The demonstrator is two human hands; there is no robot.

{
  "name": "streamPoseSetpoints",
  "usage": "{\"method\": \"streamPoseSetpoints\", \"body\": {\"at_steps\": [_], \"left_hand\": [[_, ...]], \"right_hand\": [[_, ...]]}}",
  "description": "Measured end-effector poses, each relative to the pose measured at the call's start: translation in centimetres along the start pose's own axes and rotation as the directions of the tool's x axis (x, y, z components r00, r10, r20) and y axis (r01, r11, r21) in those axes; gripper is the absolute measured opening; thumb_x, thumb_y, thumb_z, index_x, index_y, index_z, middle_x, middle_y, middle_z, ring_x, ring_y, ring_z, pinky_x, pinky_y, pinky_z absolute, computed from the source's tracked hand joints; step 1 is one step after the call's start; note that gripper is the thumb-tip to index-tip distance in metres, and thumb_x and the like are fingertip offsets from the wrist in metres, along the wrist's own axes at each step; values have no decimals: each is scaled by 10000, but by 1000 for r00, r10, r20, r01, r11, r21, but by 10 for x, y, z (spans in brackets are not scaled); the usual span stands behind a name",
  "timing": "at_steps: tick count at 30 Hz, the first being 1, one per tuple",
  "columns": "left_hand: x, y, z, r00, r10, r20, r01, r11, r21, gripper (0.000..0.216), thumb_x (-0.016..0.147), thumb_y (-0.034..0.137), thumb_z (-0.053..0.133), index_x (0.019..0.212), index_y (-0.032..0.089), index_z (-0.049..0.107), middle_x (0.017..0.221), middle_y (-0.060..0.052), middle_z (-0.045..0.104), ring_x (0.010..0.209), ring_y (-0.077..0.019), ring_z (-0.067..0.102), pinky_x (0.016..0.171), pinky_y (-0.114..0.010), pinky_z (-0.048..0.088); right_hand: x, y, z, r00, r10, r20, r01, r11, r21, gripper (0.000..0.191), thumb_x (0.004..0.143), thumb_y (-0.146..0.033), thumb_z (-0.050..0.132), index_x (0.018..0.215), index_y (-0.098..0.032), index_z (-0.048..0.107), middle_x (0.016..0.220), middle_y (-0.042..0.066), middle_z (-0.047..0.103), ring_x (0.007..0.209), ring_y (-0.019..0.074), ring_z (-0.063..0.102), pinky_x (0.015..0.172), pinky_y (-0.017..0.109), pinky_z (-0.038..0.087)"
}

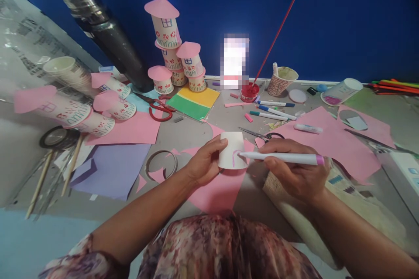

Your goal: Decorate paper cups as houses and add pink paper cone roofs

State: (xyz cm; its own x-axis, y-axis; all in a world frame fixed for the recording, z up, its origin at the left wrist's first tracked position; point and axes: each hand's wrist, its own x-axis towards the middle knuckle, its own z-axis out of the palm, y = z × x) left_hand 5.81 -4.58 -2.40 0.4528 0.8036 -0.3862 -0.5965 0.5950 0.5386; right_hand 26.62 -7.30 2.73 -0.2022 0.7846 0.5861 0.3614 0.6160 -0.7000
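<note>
A white paper cup (229,152), turned upside down, is gripped by my left hand (206,161) with the thumb along its side. Between the fingers of my right hand (294,170) is a white marker (284,158) with a purple end, and its tip touches the cup. A purple curved line marks the cup's wall there. Beneath the cup lies pink paper (216,196). Small scissors (262,134) with dark handles rest just beyond my right hand. A roll of tape (174,163) lies to the left of my left hand, among pink scraps.
Decorated cup towers (166,30) with pink cone roofs stand at the back; more lie at left. A black flask (114,39) leans behind them. Red-handled scissors (160,111), loose markers (273,115), a red paint pot (249,93) and a cloth (294,218) are around. A bright screen is blurred out.
</note>
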Motion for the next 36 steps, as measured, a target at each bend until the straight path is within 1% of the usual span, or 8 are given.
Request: {"method": "streamPoseSetpoints", "body": {"at_steps": [5, 9, 11, 17, 22, 27, 32, 36], "left_hand": [[0, 0, -1, 1000, -7, 19, 7, 1000, -2, 258, 759, 304, 874, 870, 138, 710, 868, -61, 743, 777, -183, 671, 728, -291, 531], [1, 0, -1, 1000, -21, -6, 20, 999, -30, 274, 734, 294, 889, 879, 134, 720, 818, -37, 719, 738, -164, 659, 698, -276, 534], [1, 0, -1, 1000, -29, -9, 28, 999, -43, 266, 745, 284, 877, 903, 134, 725, 803, -30, 715, 722, -161, 658, 693, -275, 537], [0, 2, 0, 998, -64, 6, 64, 998, -25, 338, 748, 313, 866, 980, 111, 726, 917, -92, 774, 841, -220, 714, 779, -317, 572], [0, 2, -3, 996, -89, -32, 87, 994, -73, 354, 746, 282, 851, 1031, 118, 720, 880, -75, 769, 784, -209, 711, 776, -316, 577], [-1, 3, -2, 994, -100, -31, 97, 992, -83, 345, 786, 273, 811, 1073, 106, 716, 956, -108, 788, 865, -244, 740, 836, -353, 590], [-2, 5, -1, 993, -117, 1, 117, 989, -91, 389, 793, 312, 802, 1106, 96, 720, 946, -114, 786, 878, -278, 751, 852, -401, 604], [-2, 5, -3, 994, -108, -32, 105, 991, -83, 307, 819, 277, 776, 1070, 109, 721, 963, -113, 790, 879, -249, 745, 867, -374, 597]], "right_hand": [[1, -1, 0, 999, -41, 36, 40, 999, 13, 57, 938, -193, 698, 961, -206, 747, 794, 50, 796, 627, 177, 728, 570, 287, 568], [2, -4, -3, 983, -69, 170, 58, 996, 65, 82, 958, -180, 638, 952, -198, 718, 751, 40, 767, 601, 162, 690, 541, 280, 537], [3, -4, -3, 978, -78, 193, 61, 994, 92, 80, 950, -173, 639, 953, -188, 717, 731, 38, 760, 585, 157, 679, 534, 274, 527], [3, -4, 0, 1000, 8, 28, -9, 1000, 21, 85, 907, -142, 683, 904, -201, 745, 763, 41, 790, 593, 162, 706, 543, 263, 528], [3, -4, -2, 991, 12, 133, -26, 994, 104, 87, 918, -171, 667, 891, -195, 747, 716, 36, 767, 565, 161, 682, 536, 272, 509], [1, -4, -2, 997, 70, 18, -71, 995, 66, 106, 940, -188, 684, 899, -219, 776, 739, 32, 780, 574, 162, 682, 531, 267, 505], [3, -5, -3, 994, 43, 104, -57, 989, 136, 112, 938, -188, 673, 880, -212, 766, 700, 20, 758, 556, 154, 670, 527, 267, 502], [4, -6, -3, 998, 49, 36, -52, 995, 83, 101, 914, -149, 696, 899, -220, 766, 770, 23, 790, 590, 150, 688, 555, 255, 518]]}}
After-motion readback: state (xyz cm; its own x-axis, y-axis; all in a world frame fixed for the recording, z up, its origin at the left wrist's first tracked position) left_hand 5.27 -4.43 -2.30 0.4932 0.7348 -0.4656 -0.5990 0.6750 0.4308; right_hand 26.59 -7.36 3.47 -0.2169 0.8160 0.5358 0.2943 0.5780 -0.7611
